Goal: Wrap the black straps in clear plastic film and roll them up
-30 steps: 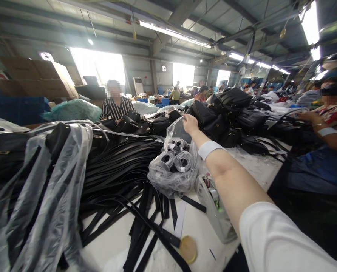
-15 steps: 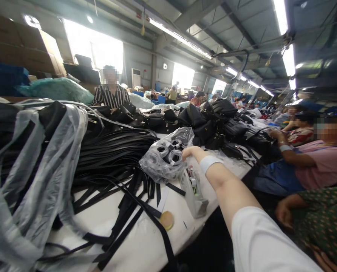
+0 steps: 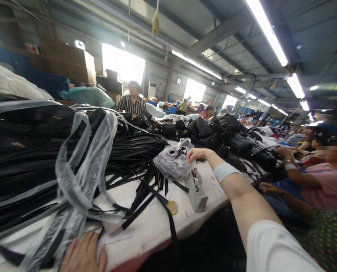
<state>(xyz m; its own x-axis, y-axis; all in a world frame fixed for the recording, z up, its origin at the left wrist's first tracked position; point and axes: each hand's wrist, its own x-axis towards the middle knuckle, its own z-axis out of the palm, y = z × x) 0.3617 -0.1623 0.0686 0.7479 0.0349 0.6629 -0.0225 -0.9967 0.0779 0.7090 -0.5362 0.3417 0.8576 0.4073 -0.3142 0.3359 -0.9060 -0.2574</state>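
Observation:
My right hand reaches out across the white table and rests on the top of a clear plastic bag that holds wrapped black rolls; its fingers curl down onto the bag. My left hand lies flat at the near edge of the table, fingers stretched out, next to clear plastic wrapping and a heap of black straps. A white tape dispenser stands just below my right hand.
Black handbags are piled along the table's far side. A person in a striped shirt sits across. Other people sit close on the right. A small round tan disc lies near the table edge.
My right hand came down from holding the bag's top high to resting on it. The view pulled back and my left hand came into sight at the table edge.

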